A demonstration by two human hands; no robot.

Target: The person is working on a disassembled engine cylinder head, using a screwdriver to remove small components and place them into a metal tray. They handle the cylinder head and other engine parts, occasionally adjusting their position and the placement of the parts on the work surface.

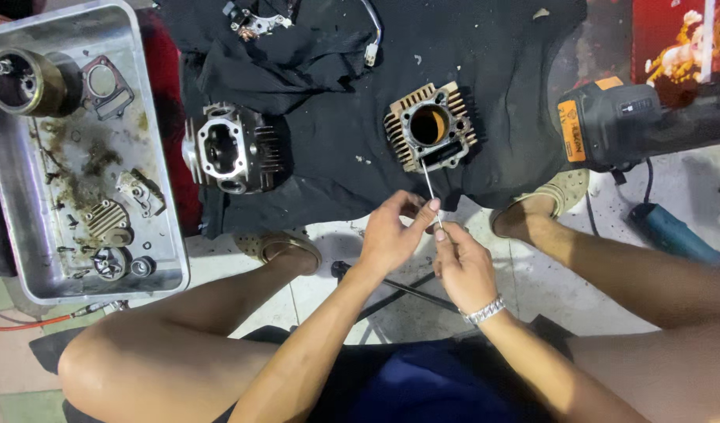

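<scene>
Both hands, left hand [391, 233] and right hand [462, 266], pinch a thin white rod [430, 188] near the black cloth's [329, 157] front edge; its tip meets the finned cylinder block [432, 127]; steady guidance judged necessary.

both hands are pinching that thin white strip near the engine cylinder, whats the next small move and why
Probably lower the thin white strip toward the finned cylinder. Its far end already points at the cylinder's near edge, both the left hand and right hand pinch its near end, and the cylinder sits steady on the black cloth, bore facing up.
</scene>
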